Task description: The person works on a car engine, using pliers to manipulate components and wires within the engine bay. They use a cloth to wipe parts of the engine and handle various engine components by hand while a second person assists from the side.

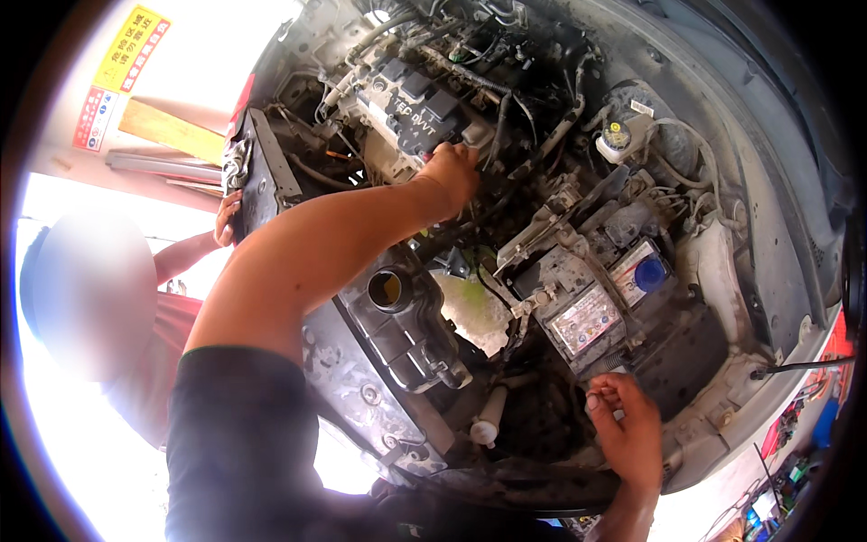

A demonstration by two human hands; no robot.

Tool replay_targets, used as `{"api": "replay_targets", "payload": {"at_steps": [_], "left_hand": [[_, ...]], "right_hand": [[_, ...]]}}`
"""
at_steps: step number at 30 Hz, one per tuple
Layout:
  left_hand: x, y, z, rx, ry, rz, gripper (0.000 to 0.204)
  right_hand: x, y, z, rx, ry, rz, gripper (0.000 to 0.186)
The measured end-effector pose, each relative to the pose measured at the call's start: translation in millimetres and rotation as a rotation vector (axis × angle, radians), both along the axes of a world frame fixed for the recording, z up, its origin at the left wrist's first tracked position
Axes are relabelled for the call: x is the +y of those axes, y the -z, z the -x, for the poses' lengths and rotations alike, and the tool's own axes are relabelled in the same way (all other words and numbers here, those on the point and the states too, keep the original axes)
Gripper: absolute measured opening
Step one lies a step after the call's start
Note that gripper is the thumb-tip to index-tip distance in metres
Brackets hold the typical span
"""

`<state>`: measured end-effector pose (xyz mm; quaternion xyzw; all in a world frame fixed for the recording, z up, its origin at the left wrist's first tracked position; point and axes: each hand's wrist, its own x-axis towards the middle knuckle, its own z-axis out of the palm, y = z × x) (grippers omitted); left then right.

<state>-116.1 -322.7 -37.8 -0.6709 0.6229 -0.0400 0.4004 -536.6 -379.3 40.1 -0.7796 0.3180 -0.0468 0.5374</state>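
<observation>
My left arm stretches across the open engine bay, and my left hand is at the near right end of the black engine cover. Its fingers are curled downward; whatever they grip is hidden beneath them. Near the front right, my right hand is held beside the car battery, thumb and fingers bent together. A small pale bit shows at its fingers, too small to name. Between my arms lies a black plastic air filter housing with a round open mouth.
A coworker stands at the left, one hand on the car's front edge near a grey cloth. A reservoir with a black and yellow cap sits at the back right. Hoses and cables cross the bay. A thin rod juts in from the right.
</observation>
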Motion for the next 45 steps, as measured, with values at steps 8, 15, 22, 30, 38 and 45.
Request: {"api": "replay_targets", "payload": {"at_steps": [8,15,22,30,38,45], "left_hand": [[-19.4,17.8,47.6,-0.226,-0.21,-0.176,0.04],[-22.2,15.6,66.2,-0.202,-0.369,-0.182,0.038],[-24.8,28.6,62.6,-0.113,-0.433,-0.182,0.037],[-5.3,24.9,18.5,0.043,-0.303,-0.027,0.032],[1.9,1.3,-2.6,0.341,-0.243,-0.033,0.039],[3.1,2.0,-23.5,0.33,-0.038,-0.038,0.039]], "right_hand": [[1.3,-0.1,0.9,-0.006,-0.036,0.006,0.024],[0.2,-3.3,3.8,0.04,-0.128,0.061,0.027],[1.6,-3.0,4.7,0.034,-0.187,0.083,0.028],[1.5,-6.0,4.1,0.062,-0.214,0.097,0.029],[0.9,-3.3,3.1,0.078,-0.238,0.114,0.03],[1.9,-2.5,0.3,0.114,-0.229,0.106,0.031]]}}
